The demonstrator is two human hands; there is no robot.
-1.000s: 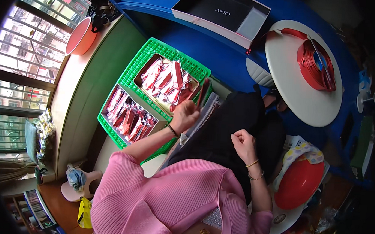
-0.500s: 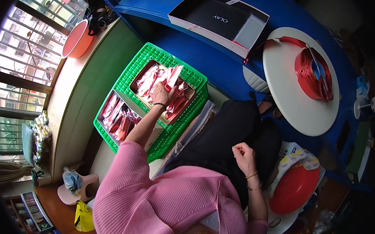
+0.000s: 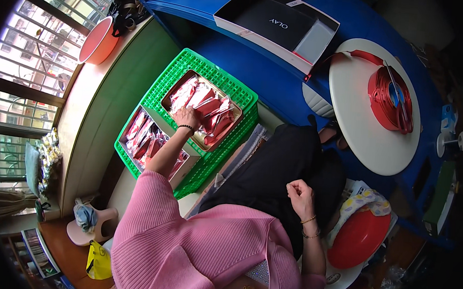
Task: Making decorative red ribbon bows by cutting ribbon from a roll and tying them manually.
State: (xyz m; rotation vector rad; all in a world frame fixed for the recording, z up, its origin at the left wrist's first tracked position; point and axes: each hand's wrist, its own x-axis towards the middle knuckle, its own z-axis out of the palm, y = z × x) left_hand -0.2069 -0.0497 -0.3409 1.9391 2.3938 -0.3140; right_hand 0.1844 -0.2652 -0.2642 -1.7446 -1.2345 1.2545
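Note:
My left hand (image 3: 185,118) reaches into the upper cardboard tray (image 3: 234,105) in a green plastic crate (image 3: 214,74), its fingers on the red and clear sachets (image 3: 214,117) there. Whether it grips one I cannot tell. A second tray of red sachets (image 3: 144,142) lies in the crate's lower half. My right hand (image 3: 300,194) rests on my black-clad lap (image 3: 277,168) with fingers curled shut and nothing seen in it. Pink sleeves cover my arms.
A round white table (image 3: 365,131) at the right carries a coil of red ribbon (image 3: 390,98). A long black and white box (image 3: 278,23) lies on the blue surface (image 3: 197,4). A red bowl (image 3: 358,239) sits lower right, a pink basin (image 3: 97,41) on the window ledge.
My left hand has gone from beside my lap out to the upper tray in the green crate and now lies on the sachets. My right hand has barely moved.

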